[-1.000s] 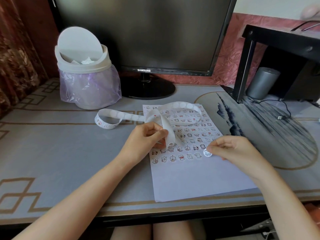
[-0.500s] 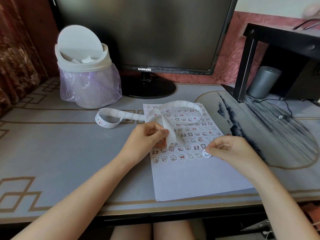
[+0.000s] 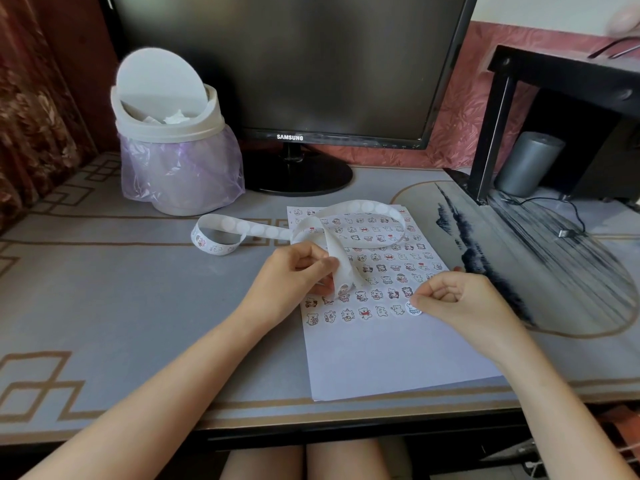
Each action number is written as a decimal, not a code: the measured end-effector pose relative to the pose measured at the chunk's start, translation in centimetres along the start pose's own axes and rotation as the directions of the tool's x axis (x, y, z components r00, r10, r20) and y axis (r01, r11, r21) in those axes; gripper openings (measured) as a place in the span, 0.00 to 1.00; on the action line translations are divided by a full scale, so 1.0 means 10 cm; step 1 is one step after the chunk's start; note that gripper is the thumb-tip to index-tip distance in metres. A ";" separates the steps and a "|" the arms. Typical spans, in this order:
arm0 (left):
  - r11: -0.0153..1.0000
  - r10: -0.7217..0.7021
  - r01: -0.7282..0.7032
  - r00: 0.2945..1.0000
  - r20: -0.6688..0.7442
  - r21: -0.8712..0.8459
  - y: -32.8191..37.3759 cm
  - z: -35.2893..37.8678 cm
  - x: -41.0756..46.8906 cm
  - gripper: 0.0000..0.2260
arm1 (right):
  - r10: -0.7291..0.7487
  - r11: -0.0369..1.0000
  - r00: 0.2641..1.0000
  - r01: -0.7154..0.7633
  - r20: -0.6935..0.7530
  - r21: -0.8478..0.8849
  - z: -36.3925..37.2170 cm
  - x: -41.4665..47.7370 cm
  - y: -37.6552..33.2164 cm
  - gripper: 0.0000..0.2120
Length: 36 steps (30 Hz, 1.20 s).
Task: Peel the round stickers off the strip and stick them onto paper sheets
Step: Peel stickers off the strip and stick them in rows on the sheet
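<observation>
Grey desk (image 3: 138, 306), dark Samsung monitor (image 3: 287, 64) at the back. Round sticker (image 3: 414, 309) at the right end of the bottom row on the paper sheet (image 3: 391, 358), mid-frame. Touched by the curled right hand (image 3: 464, 306); pinching or just pressing, cannot tell. Left hand (image 3: 294, 282) pinching the strip (image 3: 343, 268), looped off toward the upper left. Looks like the sticking step. Next, probably: rub flat, let go, peel another.

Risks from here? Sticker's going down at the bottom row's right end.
1. The round white sticker at the fingertips of the right hand ends the bottom row on the white paper sheet; it may land crooked or creased.
2. The long white sticker strip gripped by the left hand loops over finished rows; it may drag the sheet.
</observation>
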<state>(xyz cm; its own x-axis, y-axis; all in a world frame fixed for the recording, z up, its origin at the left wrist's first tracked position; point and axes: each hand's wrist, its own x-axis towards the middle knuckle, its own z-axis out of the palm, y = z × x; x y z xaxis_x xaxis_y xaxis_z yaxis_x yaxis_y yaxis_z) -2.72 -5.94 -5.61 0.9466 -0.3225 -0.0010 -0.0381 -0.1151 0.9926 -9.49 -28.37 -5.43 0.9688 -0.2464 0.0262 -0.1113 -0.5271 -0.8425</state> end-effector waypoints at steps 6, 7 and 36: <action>1.000 0.002 -0.002 1.000 0.007 0.000 -0.01 0.00 0.00 0.07 | -0.008 0.999 0.999 0.007 -0.033 -0.040 0.03 0.00 0.01 0.06; 1.000 0.004 -0.004 1.000 0.005 0.005 -0.02 0.00 0.00 0.07 | -0.010 0.999 0.999 0.008 -0.040 -0.047 0.03 -0.01 0.01 0.07; 0.998 -0.002 0.002 1.000 0.002 0.060 -0.05 -0.01 0.02 0.06 | -0.008 0.994 0.994 -0.003 -0.105 -0.106 0.04 0.02 0.07 0.11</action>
<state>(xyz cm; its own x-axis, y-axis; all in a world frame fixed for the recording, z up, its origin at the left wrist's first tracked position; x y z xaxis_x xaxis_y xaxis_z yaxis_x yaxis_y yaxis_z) -2.43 -5.88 -6.06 0.9459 -0.3243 -0.0031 -0.0555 -0.1714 0.9836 -9.27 -28.48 -6.27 0.9412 -0.3257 0.0892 -0.1369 -0.6095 -0.7809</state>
